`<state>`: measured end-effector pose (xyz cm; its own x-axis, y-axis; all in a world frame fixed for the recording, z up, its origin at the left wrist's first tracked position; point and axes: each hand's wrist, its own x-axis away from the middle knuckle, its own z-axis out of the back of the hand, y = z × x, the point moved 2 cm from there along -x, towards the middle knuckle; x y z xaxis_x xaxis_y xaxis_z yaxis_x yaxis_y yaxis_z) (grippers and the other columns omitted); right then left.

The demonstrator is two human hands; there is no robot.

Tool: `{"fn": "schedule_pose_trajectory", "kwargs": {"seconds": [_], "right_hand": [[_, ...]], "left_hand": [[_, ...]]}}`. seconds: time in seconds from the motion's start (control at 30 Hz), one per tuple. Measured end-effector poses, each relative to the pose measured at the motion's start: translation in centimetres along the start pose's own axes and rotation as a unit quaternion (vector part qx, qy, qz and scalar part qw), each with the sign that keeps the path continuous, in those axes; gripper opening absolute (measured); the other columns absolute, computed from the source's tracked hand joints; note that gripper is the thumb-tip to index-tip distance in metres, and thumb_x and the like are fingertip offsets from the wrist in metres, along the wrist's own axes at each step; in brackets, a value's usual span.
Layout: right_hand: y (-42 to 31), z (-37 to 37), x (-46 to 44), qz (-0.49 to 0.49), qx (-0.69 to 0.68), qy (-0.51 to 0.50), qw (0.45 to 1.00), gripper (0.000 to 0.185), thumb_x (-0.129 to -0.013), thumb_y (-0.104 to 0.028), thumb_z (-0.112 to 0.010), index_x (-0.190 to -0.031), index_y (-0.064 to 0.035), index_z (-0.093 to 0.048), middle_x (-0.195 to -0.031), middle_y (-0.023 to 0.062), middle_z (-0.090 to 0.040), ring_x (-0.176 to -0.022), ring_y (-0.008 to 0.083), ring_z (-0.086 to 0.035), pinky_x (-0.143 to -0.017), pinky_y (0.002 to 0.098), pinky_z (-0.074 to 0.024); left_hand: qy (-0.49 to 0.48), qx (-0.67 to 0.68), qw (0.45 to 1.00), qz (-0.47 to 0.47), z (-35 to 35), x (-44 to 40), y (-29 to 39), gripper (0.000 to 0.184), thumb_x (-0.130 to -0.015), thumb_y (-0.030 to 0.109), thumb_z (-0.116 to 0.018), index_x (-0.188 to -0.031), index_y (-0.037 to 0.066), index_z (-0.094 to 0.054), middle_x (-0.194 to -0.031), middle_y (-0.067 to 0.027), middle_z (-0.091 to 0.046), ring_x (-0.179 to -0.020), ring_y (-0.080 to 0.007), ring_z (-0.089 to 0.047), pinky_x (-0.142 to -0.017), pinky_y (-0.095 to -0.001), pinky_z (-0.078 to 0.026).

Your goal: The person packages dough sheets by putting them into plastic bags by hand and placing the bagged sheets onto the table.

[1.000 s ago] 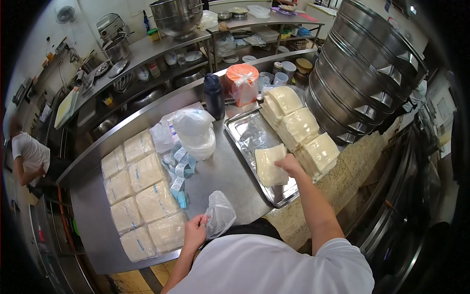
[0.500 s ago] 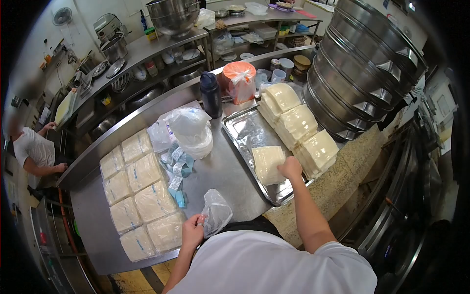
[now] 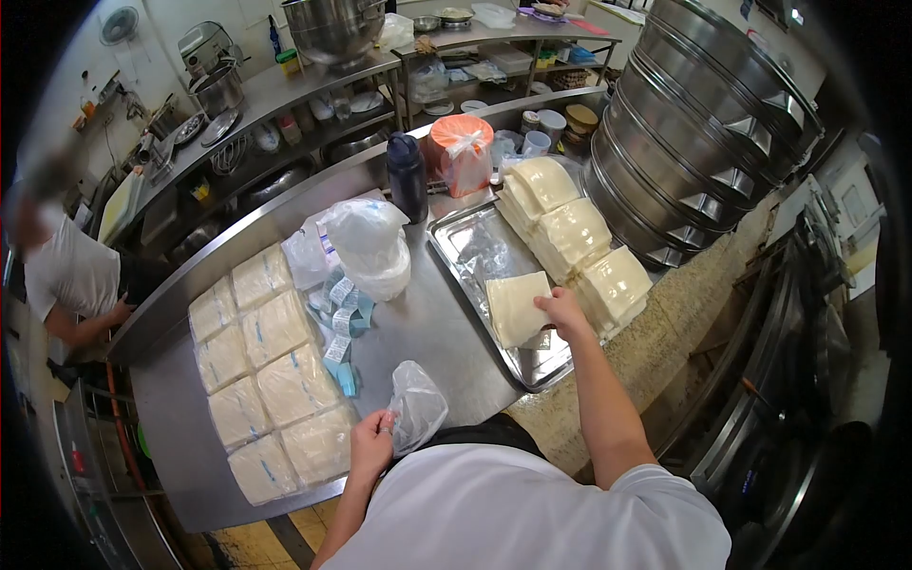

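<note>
My right hand [image 3: 563, 313] pinches the right edge of a small stack of square dough wrappers [image 3: 515, 312]. The stack is tilted over the metal tray [image 3: 472, 245], and bare tray shows at its lower edge. My left hand [image 3: 371, 441] is closed on the rim of a clear plastic bag [image 3: 418, 407] near the table's front edge. Taller piles of wrappers [image 3: 573, 235] stand in a row along the tray's right side. Farther left lie several bagged wrapper packs [image 3: 277, 328] in two rows.
Behind the bag are blue-and-white label strips [image 3: 340, 318] and a white plastic bag bundle [image 3: 366, 249]. A dark bottle [image 3: 408, 179] and an orange tub in plastic [image 3: 463, 152] stand at the table's back. Large stacked steamers [image 3: 698, 133] rise at right. Another person [image 3: 71, 266] stands at far left.
The small wrapper stack has come up off the tray at its near edge, in my right hand. My left hand stays on the bag. The person at left has shifted a little.
</note>
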<state>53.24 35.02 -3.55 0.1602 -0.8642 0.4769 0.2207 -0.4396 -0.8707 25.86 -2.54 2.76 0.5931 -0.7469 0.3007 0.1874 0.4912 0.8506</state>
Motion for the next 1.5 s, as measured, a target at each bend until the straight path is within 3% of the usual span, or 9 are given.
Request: {"fn": "schedule_pose_trajectory", "kwargs": {"seconds": [0.13,0.27,0.37,0.73,0.8,1.2,1.3,1.4,1.5], "right_hand": [[4.4,0.6,-0.3,-0.032,0.067,-0.001,0.997,0.035,-0.089,-0.009,-0.074,-0.117,0.005,-0.059,-0.1,0.0172,-0.069,-0.082,0.0289,-0.071,-0.057,0.0458,-0.0618],[3.8,0.2,1.0,-0.098,-0.097,0.039,0.99,0.033,-0.094,-0.007,-0.068,-0.122,0.0056,-0.057,-0.108,0.0193,-0.068,-0.083,0.033,-0.071,-0.059,0.0479,-0.0611],[5.8,1.2,-2.0,-0.119,-0.267,-0.01,0.956,0.034,-0.097,-0.006,-0.064,-0.128,0.0048,-0.054,-0.114,0.0174,-0.066,-0.09,0.0346,-0.071,-0.063,0.0502,-0.0611],[6.9,0.4,-0.6,0.055,0.039,0.058,0.996,0.034,-0.088,0.0,-0.068,-0.122,0.0052,-0.064,-0.108,0.0185,-0.072,-0.096,0.0286,-0.07,-0.08,0.0408,-0.0563],[6.0,0.7,0.0,0.078,0.115,0.081,0.987,0.036,-0.086,0.0,-0.069,-0.122,0.005,-0.066,-0.109,0.0183,-0.073,-0.097,0.0274,-0.07,-0.084,0.037,-0.0543],[3.1,0.4,1.2,0.074,0.281,0.094,0.952,0.046,-0.082,-0.013,-0.076,-0.121,0.0079,-0.065,-0.114,0.0269,-0.071,-0.108,0.0377,-0.07,-0.093,0.0418,-0.0535],[1.2,0.1,2.3,0.053,0.446,0.134,0.883,0.051,-0.077,-0.02,-0.078,-0.117,0.0094,-0.067,-0.115,0.0301,-0.07,-0.11,0.0404,-0.069,-0.095,0.0433,-0.0533],[1.1,0.4,0.4,0.033,0.42,0.127,0.898,0.055,-0.075,-0.025,-0.081,-0.114,0.0123,-0.067,-0.113,0.0316,-0.07,-0.106,0.0414,-0.07,-0.091,0.0449,-0.0551],[2.3,0.8,-2.2,-0.023,0.255,0.104,0.961,0.054,-0.074,-0.025,-0.083,-0.109,0.0129,-0.068,-0.11,0.0322,-0.07,-0.1,0.0421,-0.072,-0.086,0.0458,-0.0567]], "left_hand": [[-0.004,0.007,1.0,-0.008,0.0,0.0,-0.4,0.025,-0.101,0.019,-0.062,-0.11,-0.001,-0.074,-0.089,-0.0132,-0.076,-0.081,-0.0156,-0.066,-0.076,-0.0326,-0.052],[-0.009,0.022,1.0,0.006,0.1,0.1,-0.6,0.024,-0.101,0.018,-0.062,-0.11,-0.001,-0.073,-0.09,-0.0131,-0.076,-0.082,-0.0155,-0.067,-0.077,-0.0323,-0.052],[-0.001,0.019,1.0,-0.017,0.0,0.1,-0.9,0.023,-0.101,0.018,-0.062,-0.109,-0.001,-0.073,-0.089,-0.0129,-0.076,-0.082,-0.0153,-0.067,-0.077,-0.0318,-0.052],[0.002,-0.009,1.0,-0.013,0.1,0.7,0.1,0.022,-0.101,0.017,-0.062,-0.107,0.0,-0.074,-0.088,-0.014,-0.075,-0.08,-0.0165,-0.066,-0.077,-0.033,-0.052],[0.004,-0.01,1.0,-0.015,0.2,0.8,0.3,0.022,-0.101,0.017,-0.062,-0.107,0.0,-0.074,-0.088,-0.014,-0.075,-0.08,-0.0166,-0.066,-0.077,-0.0329,-0.052],[0.002,0.001,1.0,0.003,0.1,1.1,0.3,0.023,-0.102,0.019,-0.062,-0.107,0.0,-0.074,-0.09,-0.0103,-0.075,-0.084,-0.0156,-0.066,-0.079,-0.0317,-0.052],[-0.001,0.004,1.0,0.003,-0.1,1.0,-0.1,0.023,-0.102,0.019,-0.062,-0.107,0.001,-0.075,-0.089,-0.0096,-0.075,-0.083,-0.0148,-0.066,-0.078,-0.0315,-0.052],[-0.001,0.004,1.0,-0.001,-0.2,1.1,0.1,0.023,-0.102,0.019,-0.061,-0.107,0.001,-0.075,-0.089,-0.0091,-0.075,-0.082,-0.0142,-0.066,-0.078,-0.0315,-0.052],[-0.002,0.003,1.0,-0.007,-0.4,1.1,-0.4,0.023,-0.102,0.019,-0.062,-0.107,0.001,-0.074,-0.088,-0.0101,-0.075,-0.082,-0.0147,-0.066,-0.077,-0.032,-0.052]]}}
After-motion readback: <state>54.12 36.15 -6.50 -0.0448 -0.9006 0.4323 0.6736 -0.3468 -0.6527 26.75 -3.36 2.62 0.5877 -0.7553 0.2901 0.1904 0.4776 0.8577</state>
